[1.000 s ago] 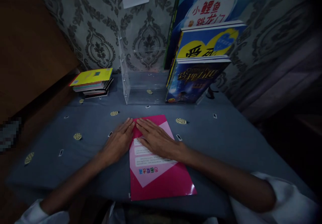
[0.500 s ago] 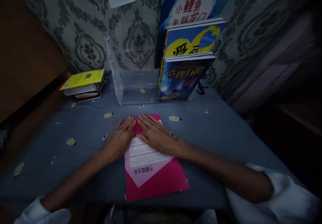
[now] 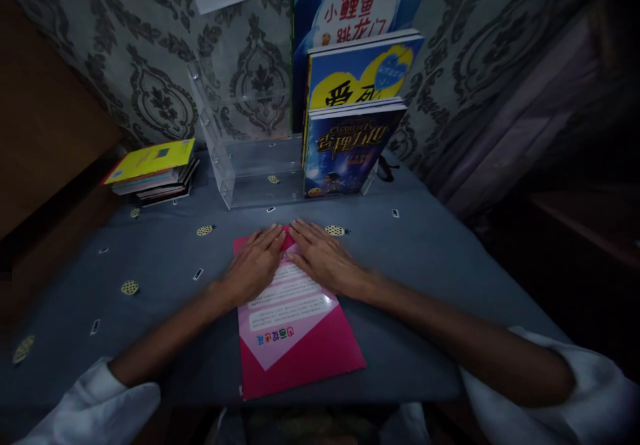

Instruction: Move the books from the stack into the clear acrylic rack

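Note:
A pink book (image 3: 315,355) with white text panels lies flat near the table's front edge, its printing upside down to me. My left hand (image 3: 257,263) rests on its far part, fingers stretched out flat. Beside it my right hand (image 3: 325,258) lies flat over the book's far right edge, fingers extended. The fingertips of both hands almost meet near the book's far edge. Neither hand grips anything. The hands cover part of the upper text and the far border.
A clear acrylic rack (image 3: 225,178) stands at the back, holding a dark blue book (image 3: 345,151), a blue and yellow book (image 3: 360,75) and a tall blue book (image 3: 345,5) on its right side. A stack of books (image 3: 150,168) lies at the back left on the blue tablecloth (image 3: 170,258).
Both hands have slid rightward across the book's far part, staying flat. More of its far left corner shows now. The whole view has shifted slightly.

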Tool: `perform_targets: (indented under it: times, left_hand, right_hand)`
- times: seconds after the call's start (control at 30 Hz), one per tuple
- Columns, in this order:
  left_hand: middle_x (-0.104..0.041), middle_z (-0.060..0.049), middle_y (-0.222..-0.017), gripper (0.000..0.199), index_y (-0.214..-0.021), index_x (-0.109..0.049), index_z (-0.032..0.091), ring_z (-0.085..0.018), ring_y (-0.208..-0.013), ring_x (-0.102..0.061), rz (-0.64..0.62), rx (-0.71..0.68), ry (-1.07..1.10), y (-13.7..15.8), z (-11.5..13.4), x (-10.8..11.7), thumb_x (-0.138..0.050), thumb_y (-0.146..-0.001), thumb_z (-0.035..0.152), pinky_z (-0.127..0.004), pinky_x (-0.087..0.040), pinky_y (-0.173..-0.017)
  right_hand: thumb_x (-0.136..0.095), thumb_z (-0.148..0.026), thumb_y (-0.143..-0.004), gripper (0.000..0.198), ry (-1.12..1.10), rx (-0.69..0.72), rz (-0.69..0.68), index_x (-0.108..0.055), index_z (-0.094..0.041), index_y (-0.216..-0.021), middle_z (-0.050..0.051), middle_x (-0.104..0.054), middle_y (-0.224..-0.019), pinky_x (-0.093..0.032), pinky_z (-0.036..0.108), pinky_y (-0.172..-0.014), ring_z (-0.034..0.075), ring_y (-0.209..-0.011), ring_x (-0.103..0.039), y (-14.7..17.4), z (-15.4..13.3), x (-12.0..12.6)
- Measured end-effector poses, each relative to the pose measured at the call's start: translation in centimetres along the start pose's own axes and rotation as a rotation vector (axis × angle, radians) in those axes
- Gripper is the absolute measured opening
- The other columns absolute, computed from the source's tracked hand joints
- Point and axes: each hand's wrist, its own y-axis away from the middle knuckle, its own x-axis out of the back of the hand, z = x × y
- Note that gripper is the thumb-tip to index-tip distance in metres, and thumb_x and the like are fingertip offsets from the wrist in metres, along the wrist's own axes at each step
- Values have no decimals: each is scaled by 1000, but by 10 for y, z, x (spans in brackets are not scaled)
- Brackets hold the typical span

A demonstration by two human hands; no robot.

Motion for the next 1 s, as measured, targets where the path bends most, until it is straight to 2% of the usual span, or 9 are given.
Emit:
perform_targets:
  times: [0.2, 0.4, 0.53, 0.67, 1.0]
  left_hand:
    - [-42, -16, -158, 48, -151, -39, 12, -23, -150, -35, -52, -31, 57, -22, 4, -4, -33, -104, 25, -45, -30, -123]
    - [-43, -17, -157, 49, -151, -39, 10, -23, -149, -36, -71, -59, 94, -31, 8, 0, -29, -106, 27, -45, -30, -123]
    - [-41, -17, -158, 48, -150, -39, 10, -22, -150, -35, -79, -111, 105, -26, 13, 3, -30, -106, 27, -46, -27, -124]
    - [-42, -16, -158, 47, -150, -39, 12, -22, -151, -32, -85, -177, 122, -17, 20, 4, -30, -107, 28, -49, -27, -124]
    - [-49, -16, -153, 43, -146, -46, 10, -23, -147, -41, -40, -314, 75, 15, 52, 9, -31, -107, 23, -47, -33, -123]
  right_hand:
    - [-40, -42, -103, 60, -17, -75, 11, -43, -7, -151, 21, -42, -158, -33, 52, -122, 31, -149, -34, 9, 10, 2]
    - [-36, -40, -104, 58, -71, -47, 44, -39, -12, -154, 18, -44, -157, -35, 55, -121, 29, -148, -37, 24, 13, 3]
    - [-38, -39, -103, 58, -87, -36, 41, -42, -8, -152, 20, -43, -157, -34, 55, -122, 29, -149, -36, 37, 7, 4]
    - [-39, -37, -104, 55, -85, -3, 73, -42, -11, -152, 19, -44, -157, -34, 56, -121, 29, -149, -36, 56, 2, 4]
    - [-43, -32, -104, 53, -33, 51, 85, -41, -7, -151, 24, -48, -153, -36, 56, -119, 29, -146, -41, 109, -28, 12]
